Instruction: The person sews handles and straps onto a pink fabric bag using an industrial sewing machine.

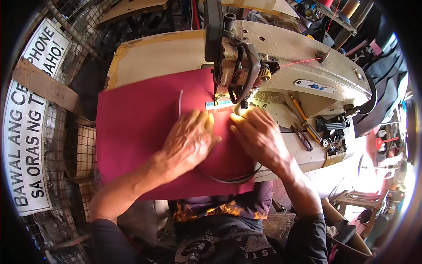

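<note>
A large dark red sheet of material [132, 132] lies under the needle area of a sewing machine [303, 57]. A short blue and white strip [220, 105] shows at the presser foot. My left hand [189, 138] presses the sheet just left of the foot, fingers bent and together, thumb out to the right. My right hand [260, 136] is on the sheet right of the foot, its fingers bunched at the material; the fingertips are partly hidden. A thin dark and white strip [233, 180] curves across the sheet below both hands. A pale strip end [180, 102] stands beyond my left hand.
On the machine bed lie a yellow-handled tool [303, 115], small snips [302, 138] and a box of small metal parts [336, 147]. Red thread [303, 62] runs along the machine arm. A lettered sign [33, 123] hangs on wire mesh at the left.
</note>
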`<act>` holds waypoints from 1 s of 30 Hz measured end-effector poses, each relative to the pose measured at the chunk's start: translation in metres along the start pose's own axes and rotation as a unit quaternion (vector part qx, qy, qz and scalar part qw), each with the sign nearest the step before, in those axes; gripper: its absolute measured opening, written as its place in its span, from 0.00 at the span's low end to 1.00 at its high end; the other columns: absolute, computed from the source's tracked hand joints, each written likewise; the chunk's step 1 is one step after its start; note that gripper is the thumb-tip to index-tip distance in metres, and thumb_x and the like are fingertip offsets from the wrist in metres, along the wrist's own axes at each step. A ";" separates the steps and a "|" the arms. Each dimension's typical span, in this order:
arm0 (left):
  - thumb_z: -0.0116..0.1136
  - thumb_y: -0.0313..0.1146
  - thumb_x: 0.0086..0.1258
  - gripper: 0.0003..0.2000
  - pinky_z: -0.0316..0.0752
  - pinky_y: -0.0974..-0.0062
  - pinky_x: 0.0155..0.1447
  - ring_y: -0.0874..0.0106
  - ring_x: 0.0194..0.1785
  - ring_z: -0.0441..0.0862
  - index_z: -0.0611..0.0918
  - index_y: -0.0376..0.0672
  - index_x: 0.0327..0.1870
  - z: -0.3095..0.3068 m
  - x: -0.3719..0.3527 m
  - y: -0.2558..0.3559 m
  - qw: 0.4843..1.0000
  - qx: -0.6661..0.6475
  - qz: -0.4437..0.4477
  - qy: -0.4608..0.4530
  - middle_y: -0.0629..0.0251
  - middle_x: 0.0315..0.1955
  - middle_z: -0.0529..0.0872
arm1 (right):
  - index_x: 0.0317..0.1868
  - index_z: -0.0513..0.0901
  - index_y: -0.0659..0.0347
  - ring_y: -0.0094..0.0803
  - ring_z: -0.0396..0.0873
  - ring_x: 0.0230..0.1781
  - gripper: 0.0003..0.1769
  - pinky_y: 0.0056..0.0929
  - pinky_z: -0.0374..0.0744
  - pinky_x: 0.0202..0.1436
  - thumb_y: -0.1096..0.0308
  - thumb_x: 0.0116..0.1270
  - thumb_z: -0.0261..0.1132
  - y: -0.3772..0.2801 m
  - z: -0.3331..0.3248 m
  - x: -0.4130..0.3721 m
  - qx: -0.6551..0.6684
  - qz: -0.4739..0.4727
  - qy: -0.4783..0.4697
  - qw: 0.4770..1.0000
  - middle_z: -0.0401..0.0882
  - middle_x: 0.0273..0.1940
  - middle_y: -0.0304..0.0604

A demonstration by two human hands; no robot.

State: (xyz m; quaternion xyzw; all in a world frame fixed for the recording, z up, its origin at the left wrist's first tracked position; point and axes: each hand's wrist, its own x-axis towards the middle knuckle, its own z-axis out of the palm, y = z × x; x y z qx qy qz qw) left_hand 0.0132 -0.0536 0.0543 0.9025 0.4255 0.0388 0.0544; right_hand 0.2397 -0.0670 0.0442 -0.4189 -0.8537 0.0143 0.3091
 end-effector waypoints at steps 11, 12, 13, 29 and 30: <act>0.66 0.39 0.69 0.29 0.57 0.52 0.84 0.53 0.79 0.65 0.76 0.38 0.69 0.032 0.015 -0.074 0.982 -0.084 0.140 0.092 0.54 0.71 0.75 | 0.52 0.82 0.61 0.45 0.80 0.49 0.17 0.47 0.75 0.54 0.67 0.63 0.67 0.013 0.038 0.011 -0.076 -0.021 -0.060 0.995 0.83 0.46 0.44; 0.64 0.39 0.70 0.28 0.57 0.51 0.84 0.53 0.79 0.65 0.76 0.40 0.70 0.031 0.018 -0.082 0.980 -0.088 0.157 0.081 0.54 0.71 0.74 | 0.53 0.82 0.60 0.45 0.80 0.51 0.18 0.47 0.75 0.55 0.67 0.63 0.67 0.009 0.039 0.010 -0.077 -0.016 -0.055 0.995 0.83 0.48 0.43; 0.62 0.38 0.71 0.28 0.58 0.51 0.84 0.53 0.79 0.65 0.75 0.41 0.71 0.030 0.021 -0.087 0.978 -0.090 0.174 0.072 0.54 0.72 0.73 | 0.54 0.82 0.60 0.44 0.80 0.52 0.18 0.46 0.74 0.57 0.67 0.63 0.68 0.008 0.038 0.009 -0.077 -0.015 -0.058 0.995 0.83 0.49 0.43; 0.67 0.33 0.67 0.28 0.58 0.42 0.81 0.49 0.76 0.68 0.77 0.36 0.68 0.036 0.009 -0.045 0.984 -0.087 0.112 0.109 0.52 0.67 0.75 | 0.63 0.81 0.60 0.45 0.79 0.61 0.24 0.50 0.68 0.70 0.64 0.68 0.68 0.019 0.028 0.005 -0.048 -0.002 -0.109 0.993 0.84 0.56 0.49; 0.67 0.34 0.67 0.29 0.57 0.42 0.82 0.49 0.76 0.68 0.76 0.37 0.69 0.035 0.011 -0.047 0.985 -0.091 0.112 0.100 0.52 0.68 0.75 | 0.63 0.81 0.60 0.45 0.79 0.61 0.24 0.51 0.67 0.71 0.64 0.68 0.68 0.018 0.027 0.005 -0.047 0.003 -0.118 0.992 0.84 0.57 0.51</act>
